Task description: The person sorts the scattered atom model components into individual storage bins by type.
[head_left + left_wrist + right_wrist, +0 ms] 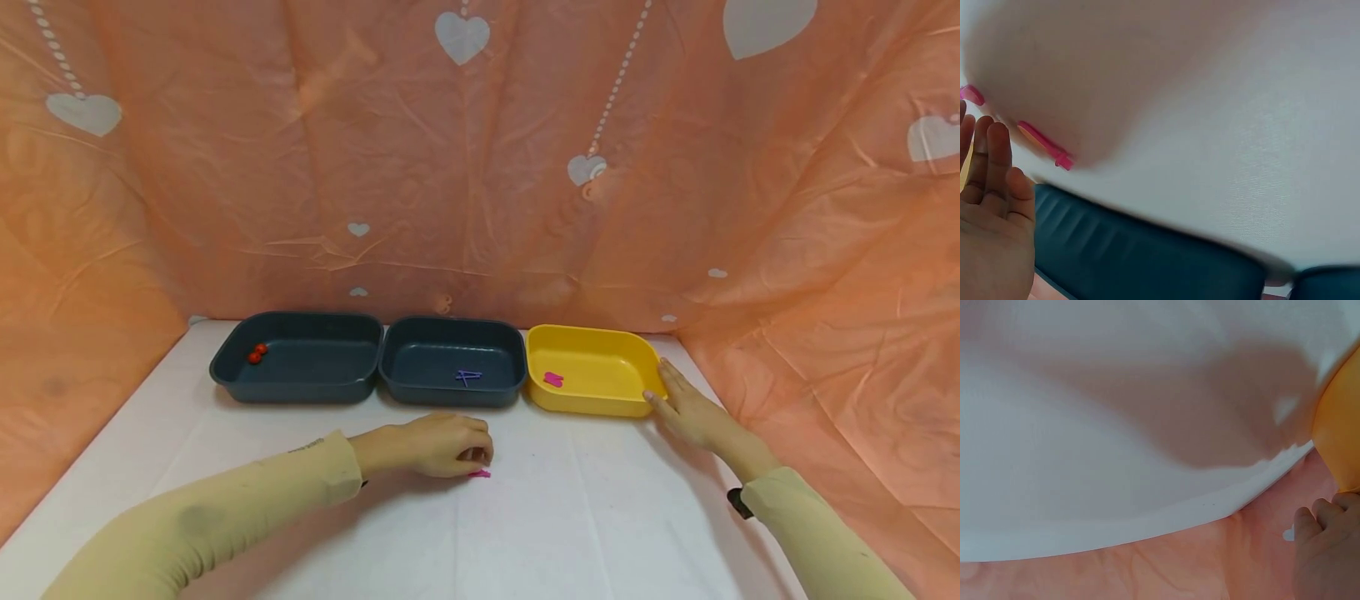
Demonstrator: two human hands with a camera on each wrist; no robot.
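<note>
My left hand [446, 446] is low over the white table, its thumb and fingertips curled together at a small pink plastic piece [480, 474]. In the left wrist view, a pink end [972, 95] shows beside the fingertips, and a slim pink length [1047, 147] lies on the cloth under the hand; whether these are one thing or two I cannot tell. At the right, my right hand [693, 417] rests against the right end of a yellow tray [592, 406], fingers fairly straight along its rim. Small pink pieces [553, 379] lie inside that tray.
A dark tray [300, 392] at the left holds red round things [257, 354]. Beside it, a middle dark tray [450, 396] has thin purple pieces [468, 377] in it. An orange curtain [450, 208] with white hearts hangs behind and at both sides.
</note>
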